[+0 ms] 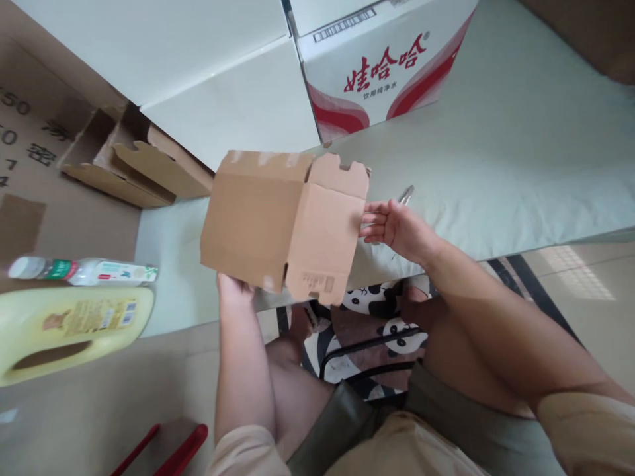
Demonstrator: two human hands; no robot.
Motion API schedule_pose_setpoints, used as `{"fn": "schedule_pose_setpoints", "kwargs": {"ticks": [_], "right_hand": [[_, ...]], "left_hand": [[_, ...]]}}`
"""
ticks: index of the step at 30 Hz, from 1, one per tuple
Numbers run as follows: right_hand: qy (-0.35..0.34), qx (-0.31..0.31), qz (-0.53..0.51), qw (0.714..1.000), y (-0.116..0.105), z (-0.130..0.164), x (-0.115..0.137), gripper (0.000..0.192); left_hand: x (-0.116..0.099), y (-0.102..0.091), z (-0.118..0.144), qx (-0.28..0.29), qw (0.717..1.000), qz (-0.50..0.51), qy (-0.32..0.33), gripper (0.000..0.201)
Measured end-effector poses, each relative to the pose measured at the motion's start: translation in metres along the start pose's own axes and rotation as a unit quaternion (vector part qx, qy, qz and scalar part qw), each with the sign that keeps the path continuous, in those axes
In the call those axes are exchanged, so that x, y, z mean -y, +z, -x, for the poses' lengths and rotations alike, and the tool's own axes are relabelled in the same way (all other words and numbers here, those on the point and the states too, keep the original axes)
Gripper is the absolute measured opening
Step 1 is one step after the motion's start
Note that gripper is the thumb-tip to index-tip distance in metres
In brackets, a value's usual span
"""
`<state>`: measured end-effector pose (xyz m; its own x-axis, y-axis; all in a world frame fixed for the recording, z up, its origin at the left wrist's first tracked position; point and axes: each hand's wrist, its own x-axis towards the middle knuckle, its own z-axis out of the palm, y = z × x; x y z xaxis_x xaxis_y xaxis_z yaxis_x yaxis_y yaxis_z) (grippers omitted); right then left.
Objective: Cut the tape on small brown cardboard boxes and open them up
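Observation:
A brown cardboard box [253, 218], partly unfolded with a notched flap panel at its right, is tilted in front of me over the edge of the cloth-covered surface. My left hand [234, 289] grips its lower left edge from below, the fingers mostly hidden behind the board. At the right edge of the panel is my right hand [397, 228], palm turned up and fingers stretched out. Its fingertips reach the board's edge; whether they press on it I cannot tell. Just behind that hand lies a slim silvery object [407, 195], partly covered.
White cartons [233, 106] and a red-and-white water carton [387, 73] stand at the back. Folded cardboard boxes [143, 158] lean at left. A plastic bottle [84, 271] and a yellow jug [74, 330] are at far left. Red handles [183, 453] show below, panda-print fabric [367, 324] under the table.

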<state>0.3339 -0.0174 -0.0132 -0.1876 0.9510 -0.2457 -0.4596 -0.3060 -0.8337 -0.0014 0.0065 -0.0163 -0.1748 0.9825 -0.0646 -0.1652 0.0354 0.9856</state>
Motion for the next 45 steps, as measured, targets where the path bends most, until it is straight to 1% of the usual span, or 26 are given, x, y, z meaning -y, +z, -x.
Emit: {"fn": "schedule_pose_setpoints", "kwargs": {"ticks": [2,4,5,7,9,10,11,14,16,17,19,21,23,26,29,31,32,33,35,37,38,40,42,44,45], "right_hand": [[0.009,-0.002,0.029,1.0,0.007,0.0,-0.007,0.058],[0.019,-0.028,0.06,0.998,0.013,-0.002,-0.014,0.053],[0.025,-0.041,0.068,0.997,0.016,-0.003,-0.017,0.052],[0.031,-0.06,0.057,0.996,0.019,-0.007,-0.021,0.051],[0.027,-0.072,0.031,0.997,0.018,-0.01,-0.022,0.053],[0.022,-0.077,0.024,0.997,0.017,-0.01,-0.021,0.054],[0.019,-0.077,0.024,0.997,0.016,-0.009,-0.02,0.054],[0.023,-0.04,0.043,0.998,0.009,0.0,-0.017,0.052],[0.028,-0.027,0.034,0.999,0.006,0.01,-0.016,0.049],[0.031,-0.037,0.011,0.999,0.005,0.016,-0.016,0.048],[0.032,-0.079,-0.052,0.995,0.005,0.024,-0.016,0.047],[0.028,-0.115,-0.099,0.988,0.008,0.03,-0.017,0.047],[0.017,-0.134,-0.107,0.985,0.011,0.034,-0.018,0.047],[-0.008,-0.167,-0.098,0.981,0.01,0.048,-0.017,0.052],[-0.024,-0.212,-0.084,0.973,-0.005,0.079,-0.011,0.056],[-0.043,-0.263,-0.067,0.962,-0.023,0.105,-0.004,0.054],[-0.06,-0.3,-0.054,0.95,-0.033,0.118,0.0,0.052],[-0.083,-0.349,-0.034,0.933,-0.043,0.129,0.004,0.05],[-0.123,-0.427,0.003,0.896,-0.062,0.145,0.017,0.045],[-0.146,-0.478,0.042,0.865,-0.078,0.145,0.04,0.038],[-0.153,-0.497,0.064,0.852,-0.086,0.138,0.056,0.036],[-0.156,-0.52,0.107,0.833,-0.099,0.112,0.098,0.032],[-0.141,-0.529,0.144,0.824,-0.112,0.073,0.143,0.029],[-0.095,-0.546,0.182,0.812,-0.122,0.033,0.178,0.028],[-0.069,-0.552,0.202,0.806,-0.125,0.015,0.188,0.03]], "left_hand": [[0.005,-0.005,-0.005,-0.027,0.999,0.019,-0.012,0.034],[0.006,-0.004,-0.003,-0.033,0.998,0.052,-0.011,0.034],[0.005,-0.002,-0.001,-0.032,0.997,0.072,0.0,0.034],[0.002,0.001,0.005,-0.024,0.994,0.105,0.035,0.042],[-0.001,0.004,0.01,-0.011,0.991,0.124,0.049,0.057],[-0.002,0.005,0.01,-0.01,0.991,0.127,0.04,0.062],[-0.002,0.006,0.01,-0.02,0.992,0.126,0.025,0.062],[0.002,0.009,0.006,-0.082,0.99,0.11,-0.033,0.044],[0.005,0.013,0.004,-0.104,0.986,0.111,-0.063,0.036],[0.005,0.016,0.004,-0.101,0.985,0.123,-0.072,0.034],[0.005,0.022,0.004,-0.076,0.981,0.159,-0.081,0.031],[0.002,0.027,0.005,-0.042,0.976,0.194,-0.092,0.035],[-0.001,0.031,0.006,-0.022,0.97,0.209,-0.118,0.04],[-0.005,0.033,0.009,-0.023,0.965,0.215,-0.149,0.041],[-0.008,0.029,0.013,-0.006,0.964,0.224,-0.146,0.041],[-0.009,0.025,0.016,0.007,0.964,0.224,-0.142,0.041],[-0.01,0.023,0.016,0.011,0.964,0.225,-0.142,0.042],[-0.01,0.022,0.017,0.012,0.964,0.226,-0.142,0.042],[-0.01,0.021,0.017,0.007,0.963,0.227,-0.145,0.043],[-0.01,0.024,0.015,-0.006,0.962,0.225,-0.155,0.044],[-0.01,0.026,0.014,-0.011,0.961,0.222,-0.163,0.044],[-0.01,0.032,0.012,-0.018,0.96,0.217,-0.174,0.045],[-0.008,0.037,0.01,-0.014,0.961,0.215,-0.176,0.046],[-0.007,0.041,0.008,-0.008,0.962,0.213,-0.172,0.047],[-0.006,0.042,0.007,-0.006,0.962,0.213,-0.168,0.047]]}}
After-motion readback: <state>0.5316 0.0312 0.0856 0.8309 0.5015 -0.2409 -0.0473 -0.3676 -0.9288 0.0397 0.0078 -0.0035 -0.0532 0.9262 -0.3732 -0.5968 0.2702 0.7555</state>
